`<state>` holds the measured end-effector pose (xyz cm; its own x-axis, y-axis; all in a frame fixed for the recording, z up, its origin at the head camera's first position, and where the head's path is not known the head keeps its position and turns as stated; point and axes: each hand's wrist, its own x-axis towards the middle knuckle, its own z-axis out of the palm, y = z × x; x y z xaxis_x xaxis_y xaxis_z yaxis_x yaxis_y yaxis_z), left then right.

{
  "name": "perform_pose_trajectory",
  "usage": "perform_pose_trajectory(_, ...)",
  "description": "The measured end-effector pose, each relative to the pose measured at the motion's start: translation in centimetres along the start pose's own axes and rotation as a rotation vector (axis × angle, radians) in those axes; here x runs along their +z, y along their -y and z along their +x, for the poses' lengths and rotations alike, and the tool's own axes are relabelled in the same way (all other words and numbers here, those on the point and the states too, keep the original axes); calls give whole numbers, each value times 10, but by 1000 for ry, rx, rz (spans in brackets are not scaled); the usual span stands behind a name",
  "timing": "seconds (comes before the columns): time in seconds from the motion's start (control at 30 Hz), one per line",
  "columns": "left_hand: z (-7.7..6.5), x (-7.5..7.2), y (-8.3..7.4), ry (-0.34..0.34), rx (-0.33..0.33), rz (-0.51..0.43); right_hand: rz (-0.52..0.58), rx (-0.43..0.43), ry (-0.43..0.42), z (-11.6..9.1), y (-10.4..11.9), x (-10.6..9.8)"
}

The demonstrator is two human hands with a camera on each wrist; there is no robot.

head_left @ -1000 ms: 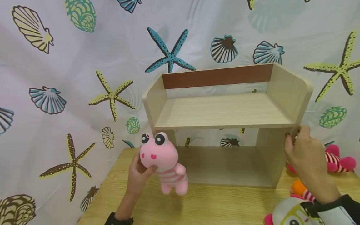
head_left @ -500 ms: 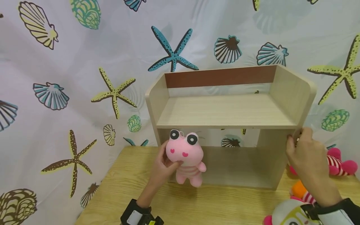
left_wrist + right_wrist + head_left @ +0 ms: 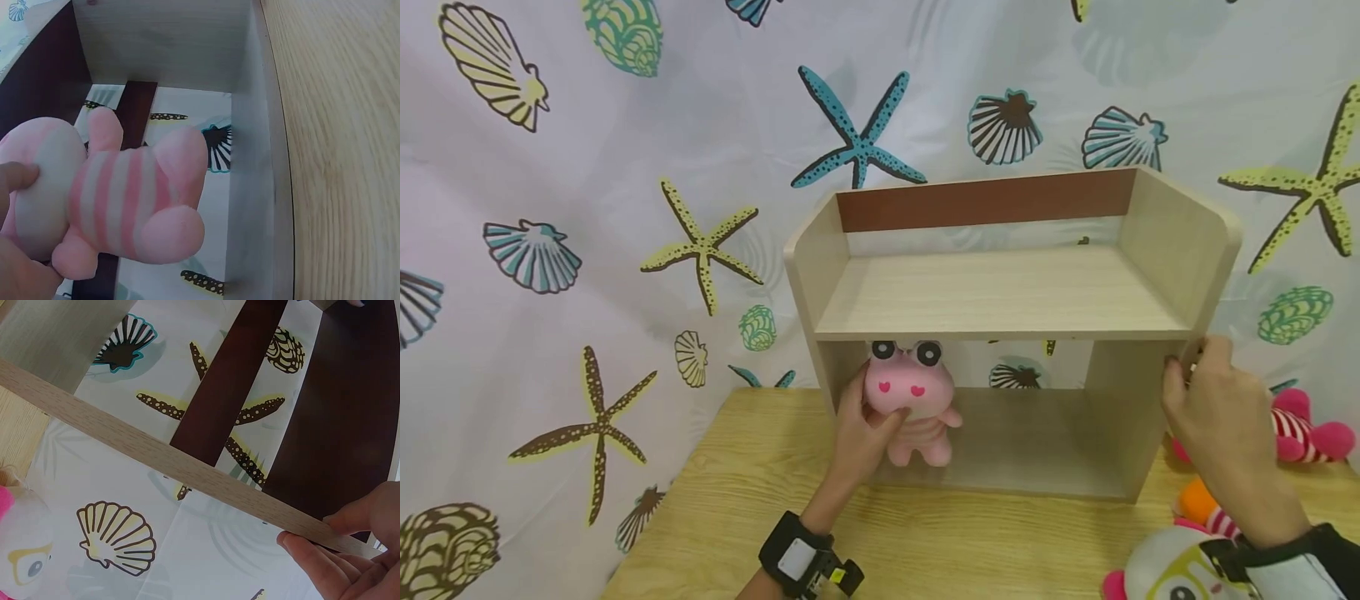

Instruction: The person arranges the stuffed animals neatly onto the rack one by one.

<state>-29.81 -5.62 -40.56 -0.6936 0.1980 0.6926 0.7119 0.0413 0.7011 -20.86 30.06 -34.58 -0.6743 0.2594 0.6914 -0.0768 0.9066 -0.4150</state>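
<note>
We find the left hand (image 3: 861, 433) clamped on the pink plush toy (image 3: 928, 404), thumb across the lower face and fingers at the side of the head. The toy sits upright just ahead of that hand, within the lower compartment of the wooden shelf unit (image 3: 1000, 292). From the left wrist view, we note its feet hang below the grip, apart from the lower board (image 3: 1037, 442).

To the right of the toy and well apart from the left hand, the right hand (image 3: 1221, 417) is clamped on the front edge of the right side panel (image 3: 1123, 408), thumb inside, fingers outside. Beside and below it on the table (image 3: 985, 546) we record a red-striped plush (image 3: 1303, 429) and a white plush (image 3: 1165, 558).

Risks, in our judgement: the eyes come close under the middle board, contact not determinable; raising the left hand could jam them there. Releasing above the lower board could let the toy topple, as its head looks large for its feet. Should the right hand's grip slacken, a push could shift the unit.
</note>
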Motion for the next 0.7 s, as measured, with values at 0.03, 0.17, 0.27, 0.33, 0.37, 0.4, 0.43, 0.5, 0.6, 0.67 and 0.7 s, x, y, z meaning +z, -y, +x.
perform_pose_trajectory(0.03, 1, 1, -1, -13, -20, 20, -1, -4, 0, 0, 0, 0)
perform_pose_trajectory(0.17, 1, 5, 13, -79, -134, 97, -7, -5, -6, 0, 1, 1)
perform_pose_trajectory(0.27, 1, 7, 36, -114, -191, 120, -14, 4, -11, -1, 2, 2)
perform_pose_trajectory(0.33, 3, 8, 52, -123, -222, 132, -15, 8, -5, -2, 2, 2)
perform_pose_trajectory(0.37, 3, 8, 57, -127, -234, 138, -14, 10, 2, -2, 2, 2)
perform_pose_trajectory(0.4, 5, 8, 61, -122, -248, 132, -13, 9, 7, -2, 2, 2)
perform_pose_trajectory(0.43, 6, 9, 65, -111, -253, 116, -14, 8, 8, -2, 1, 2)
perform_pose_trajectory(0.5, 9, 10, 71, -87, -256, 68, -15, 5, 11, -2, 1, 1)
perform_pose_trajectory(0.6, 12, 13, 77, -50, -284, -72, -13, 1, 1, -1, 1, 1)
perform_pose_trajectory(0.67, 14, 15, 80, -52, -323, -146, -10, 1, 1, -1, 1, 0)
perform_pose_trajectory(0.7, 15, 16, 82, -64, -345, -157, -7, 0, 3, -1, 1, 0)
